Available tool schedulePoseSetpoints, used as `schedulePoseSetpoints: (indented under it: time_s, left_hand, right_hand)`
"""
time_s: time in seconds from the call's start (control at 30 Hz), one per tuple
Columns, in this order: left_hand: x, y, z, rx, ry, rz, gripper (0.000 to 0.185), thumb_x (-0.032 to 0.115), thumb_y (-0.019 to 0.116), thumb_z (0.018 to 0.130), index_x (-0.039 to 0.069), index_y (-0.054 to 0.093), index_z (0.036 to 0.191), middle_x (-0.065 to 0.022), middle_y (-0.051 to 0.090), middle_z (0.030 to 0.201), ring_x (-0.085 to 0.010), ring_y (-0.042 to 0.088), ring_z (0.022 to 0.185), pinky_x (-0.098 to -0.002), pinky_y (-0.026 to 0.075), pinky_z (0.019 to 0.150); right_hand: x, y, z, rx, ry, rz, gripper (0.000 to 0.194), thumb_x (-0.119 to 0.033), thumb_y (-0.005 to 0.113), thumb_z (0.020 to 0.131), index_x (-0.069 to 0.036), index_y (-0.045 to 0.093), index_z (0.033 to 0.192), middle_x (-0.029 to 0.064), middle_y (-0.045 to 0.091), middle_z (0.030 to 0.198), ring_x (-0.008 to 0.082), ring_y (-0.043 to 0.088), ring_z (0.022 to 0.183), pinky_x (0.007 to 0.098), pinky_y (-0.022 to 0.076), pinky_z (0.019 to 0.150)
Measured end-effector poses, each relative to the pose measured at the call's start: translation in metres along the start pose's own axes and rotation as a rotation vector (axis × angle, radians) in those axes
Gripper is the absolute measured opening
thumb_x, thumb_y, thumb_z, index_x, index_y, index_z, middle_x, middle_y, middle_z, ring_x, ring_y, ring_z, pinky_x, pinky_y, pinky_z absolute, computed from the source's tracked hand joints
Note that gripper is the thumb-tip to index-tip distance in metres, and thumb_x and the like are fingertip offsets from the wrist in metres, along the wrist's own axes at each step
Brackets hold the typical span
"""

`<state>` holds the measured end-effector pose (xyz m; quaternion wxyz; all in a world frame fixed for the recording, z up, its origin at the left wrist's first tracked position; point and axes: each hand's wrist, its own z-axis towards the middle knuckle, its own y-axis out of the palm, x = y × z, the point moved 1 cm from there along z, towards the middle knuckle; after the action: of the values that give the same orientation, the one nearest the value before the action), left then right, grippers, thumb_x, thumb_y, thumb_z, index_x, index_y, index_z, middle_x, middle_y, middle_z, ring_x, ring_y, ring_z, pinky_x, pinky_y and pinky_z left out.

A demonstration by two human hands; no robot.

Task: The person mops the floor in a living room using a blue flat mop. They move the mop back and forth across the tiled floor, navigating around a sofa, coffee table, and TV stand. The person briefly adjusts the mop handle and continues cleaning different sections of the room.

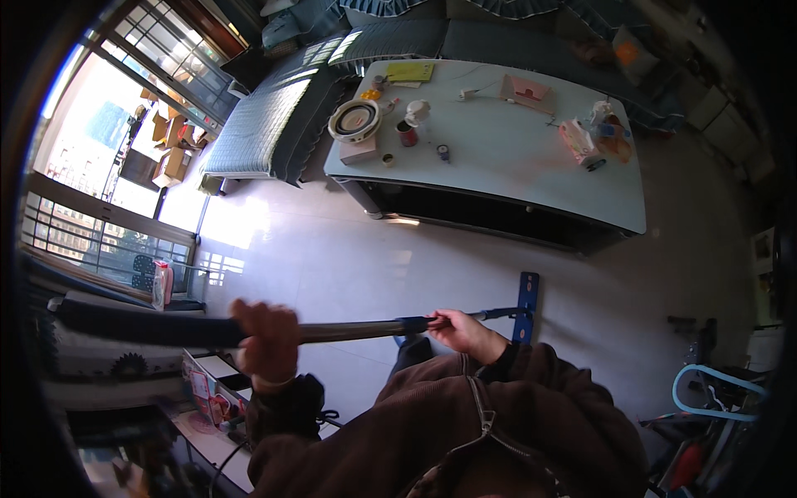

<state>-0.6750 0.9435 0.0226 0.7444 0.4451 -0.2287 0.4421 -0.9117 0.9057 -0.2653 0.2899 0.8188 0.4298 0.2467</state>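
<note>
A flat mop with a metal pole lies across my view from left to right. My left hand grips its dark foam handle near the upper end, a little blurred. Lower on the pole, just past a blue collar, my right hand is closed around the shaft. At the far end, the blue mop head rests on the pale tiled floor, to the right of my body. Part of the mop head is hidden behind my right sleeve.
Ahead stands a coffee table bearing a tissue pack, a red can and a round appliance. Behind it runs a blue-covered sofa. Sliding doors are at left; a cabinet is close at lower left.
</note>
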Motion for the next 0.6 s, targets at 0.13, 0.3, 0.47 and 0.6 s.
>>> schedulePoseSetpoints:
  time_s: [0.13, 0.3, 0.47, 0.6]
  left_hand:
    - [0.07, -0.072, -0.013, 0.201, 0.079, 0.062, 0.027, 0.031, 0.061, 0.088, 0.014, 0.042, 0.081, 0.0025, 0.032, 0.055, -0.0081, 0.027, 0.044, -0.0261, 0.021, 0.043]
    - [0.112, -0.148, -0.031, 0.273, 0.029, -0.059, 0.024, 0.029, 0.067, 0.084, 0.011, 0.052, 0.085, -0.0018, 0.038, 0.057, -0.0125, 0.031, 0.05, -0.03, 0.026, 0.049]
    - [0.121, -0.205, -0.024, 0.28, 0.036, -0.054, 0.031, 0.035, 0.065, 0.085, 0.011, 0.047, 0.08, -0.0041, 0.037, 0.055, -0.0135, 0.03, 0.05, -0.0297, 0.024, 0.049]
    - [0.119, -0.221, -0.002, 0.164, 0.008, -0.103, 0.037, 0.043, 0.067, 0.081, 0.013, 0.045, 0.076, -0.0025, 0.037, 0.053, -0.0133, 0.029, 0.046, -0.0292, 0.023, 0.048]
  right_hand:
    - [0.062, 0.085, 0.064, 0.107, 0.141, 0.056, 0.013, -0.009, 0.046, 0.092, 0.0, 0.054, 0.089, 0.0146, 0.061, 0.094, 0.026, 0.059, 0.084, 0.0371, 0.0478, 0.082]
    - [0.108, 0.105, 0.127, 0.064, 0.167, 0.14, 0.016, -0.017, 0.046, 0.093, -0.003, 0.047, 0.085, 0.013, 0.062, 0.089, 0.0275, 0.061, 0.094, 0.0379, 0.0519, 0.079]
    - [0.098, 0.084, 0.191, 0.179, 0.054, 0.317, 0.029, -0.026, 0.044, 0.095, 0.003, 0.048, 0.093, 0.0208, 0.062, 0.098, 0.0289, 0.06, 0.095, 0.0402, 0.0519, 0.084]
    - [0.064, 0.044, 0.21, 0.247, -0.196, 0.24, 0.043, -0.033, 0.044, 0.096, 0.009, 0.042, 0.109, 0.0227, 0.059, 0.102, 0.0324, 0.059, 0.096, 0.048, 0.0466, 0.092]
